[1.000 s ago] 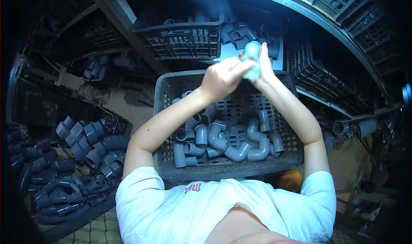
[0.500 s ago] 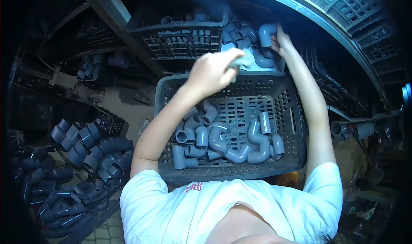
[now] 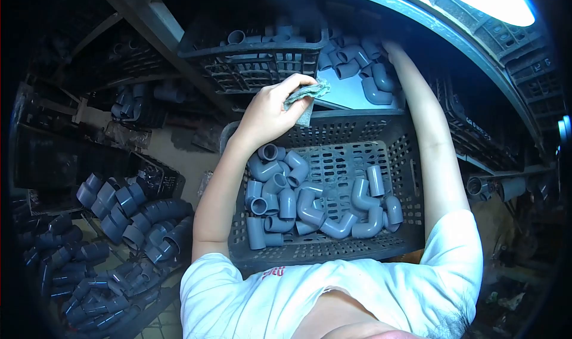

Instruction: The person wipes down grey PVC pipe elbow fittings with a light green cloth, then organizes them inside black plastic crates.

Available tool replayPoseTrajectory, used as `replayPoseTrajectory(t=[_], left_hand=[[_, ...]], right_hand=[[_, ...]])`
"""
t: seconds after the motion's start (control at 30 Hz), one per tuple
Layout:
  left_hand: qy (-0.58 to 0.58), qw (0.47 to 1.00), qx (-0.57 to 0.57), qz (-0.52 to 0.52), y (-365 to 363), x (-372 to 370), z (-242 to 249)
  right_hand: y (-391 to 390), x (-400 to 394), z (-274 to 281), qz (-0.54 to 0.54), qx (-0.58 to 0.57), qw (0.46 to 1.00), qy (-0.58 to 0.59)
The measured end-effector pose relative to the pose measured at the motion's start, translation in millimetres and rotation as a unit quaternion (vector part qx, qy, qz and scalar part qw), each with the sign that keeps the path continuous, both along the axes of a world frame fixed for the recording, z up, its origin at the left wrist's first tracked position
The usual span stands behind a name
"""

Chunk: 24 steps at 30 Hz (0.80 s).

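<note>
My left hand (image 3: 275, 107) is closed round a crumpled grey-green cloth (image 3: 308, 94), over the far left part of a black plastic crate (image 3: 325, 252). Inside that crate lie several grey pipe elbows (image 3: 308, 206), mostly at its left and near side. My right hand (image 3: 390, 48) reaches to the far right, among more grey elbows (image 3: 376, 91) lying on a white surface (image 3: 342, 91). Its fingers are dark and blurred, so whether they hold anything is hidden.
Another black crate (image 3: 256, 64) with grey fittings stands at the back left. Large heaps of grey elbows (image 3: 122, 208) lie at the left. A metal shelf frame (image 3: 438, 26) arches over my right arm, with dark crates (image 3: 476, 130) at the right.
My right hand has moved deeper into the elbows at the back; the elbow it touched is no longer in clear view there. My left hand has shifted slightly left with the cloth.
</note>
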<state>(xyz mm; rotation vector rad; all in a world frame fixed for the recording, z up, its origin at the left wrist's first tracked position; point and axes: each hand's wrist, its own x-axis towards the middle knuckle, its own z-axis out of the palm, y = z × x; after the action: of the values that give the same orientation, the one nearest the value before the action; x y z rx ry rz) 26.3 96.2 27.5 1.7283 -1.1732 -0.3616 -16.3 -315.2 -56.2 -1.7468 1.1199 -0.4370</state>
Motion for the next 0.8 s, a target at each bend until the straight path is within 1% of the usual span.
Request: replayPoseTrajectory(t=[0.03, 0.07, 0.13, 0.17, 0.2, 0.23, 0.27, 0.3, 0.33, 0.37, 0.4, 0.43, 0.47, 0.5, 0.53, 0.57, 0.6, 0.67, 0.7, 0.77, 0.8], left_hand=[[-0.002, 1.0, 0.002, -0.007, 0.9, 0.6, -0.4], [0.002, 1.0, 0.002, -0.006, 2.3, 1.2, 0.2], [-0.005, 1.0, 0.004, 0.003, 5.6, 3.9, 0.5], [-0.023, 0.999, -0.047, 0.008, 5.7, 6.5, -3.3], [-0.015, 0.998, -0.06, 0.017, 8.1, 9.1, -4.0], [-0.008, 0.997, -0.072, 0.026, 11.9, 11.7, -2.7], [-0.009, 0.997, -0.064, 0.041, 17.1, 14.8, -0.3], [-0.045, 0.995, -0.082, 0.044, 22.2, 21.4, -1.3], [-0.091, 0.991, -0.077, 0.066, 30.0, 30.5, -4.7], [-0.136, 0.984, -0.07, 0.088, 40.0, 37.6, -8.7], [-0.107, 0.986, -0.061, 0.112, 51.8, 38.9, -9.9], [-0.077, 0.986, -0.049, 0.137, 66.7, 38.0, -10.5], [-0.018, 0.983, 0.035, 0.177, 84.9, 38.1, -12.8], [-0.004, 0.973, 0.106, 0.203, 102.3, 35.9, -9.6], [0.025, 0.972, 0.122, 0.2, 124.2, 37.8, -19.5], [0.056, 0.969, 0.139, 0.199, 145.6, 35.0, -33.7], [0.064, 0.965, 0.15, 0.204, 163.9, 23.7, -45.1], [0.103, 0.935, 0.253, 0.225, 192.3, -1.6, -57.0], [0.108, 0.932, 0.26, 0.229, 198.1, -16.8, -54.8], [0.168, 0.95, 0.201, 0.169, 204.0, -52.2, -48.6], [0.25, 0.934, 0.191, 0.168, 211.2, -58.0, -45.0]], right_hand=[[4.3, -3.8, 0.0, 0.012, -0.01, 1.0, 0.005], [-3.8, 9.4, 14.3, 0.023, -0.021, 0.999, 0.011], [0.1, -4.9, 11.7, 0.045, -0.042, 0.998, 0.023], [-2.6, 8.6, 22.6, 0.056, -0.052, 0.997, 0.029], [2.0, 10.0, 22.3, 0.066, -0.062, 0.995, 0.033], [2.7, -5.0, 25.1, 0.076, -0.072, 0.994, 0.037], [0.4, 5.7, 28.5, 0.087, -0.081, 0.992, 0.04], [-0.2, -5.9, 27.4, 0.098, -0.09, 0.99, 0.043], [-22.7, 6.7, 39.8, 0.11, -0.098, 0.988, 0.046], [-18.8, -36.1, 39.7, 0.122, -0.104, 0.986, 0.051], [-15.0, -39.6, 35.2, 0.134, -0.109, 0.983, 0.058], [3.6, -58.2, 50.0, 0.148, -0.115, 0.98, 0.063], [30.7, -85.2, 69.5, 0.163, -0.119, 0.977, 0.068], [48.9, -112.0, 78.7, 0.178, -0.104, 0.977, 0.051], [63.6, -138.8, 91.6, 0.194, -0.058, 0.976, 0.085], [64.6, -168.2, 91.5, 0.203, -0.007, 0.974, 0.097], [64.4, -199.5, 82.2, 0.225, 0.016, 0.971, 0.081], [109.9, -249.4, 92.7, 0.191, 0.027, 0.972, 0.136], [124.4, -271.7, 91.8, 0.193, 0.04, 0.967, 0.162], [136.9, -303.5, 67.2, 0.217, 0.2, 0.953, 0.073], [148.0, -312.4, 62.6, 0.187, 0.269, 0.944, 0.047]])
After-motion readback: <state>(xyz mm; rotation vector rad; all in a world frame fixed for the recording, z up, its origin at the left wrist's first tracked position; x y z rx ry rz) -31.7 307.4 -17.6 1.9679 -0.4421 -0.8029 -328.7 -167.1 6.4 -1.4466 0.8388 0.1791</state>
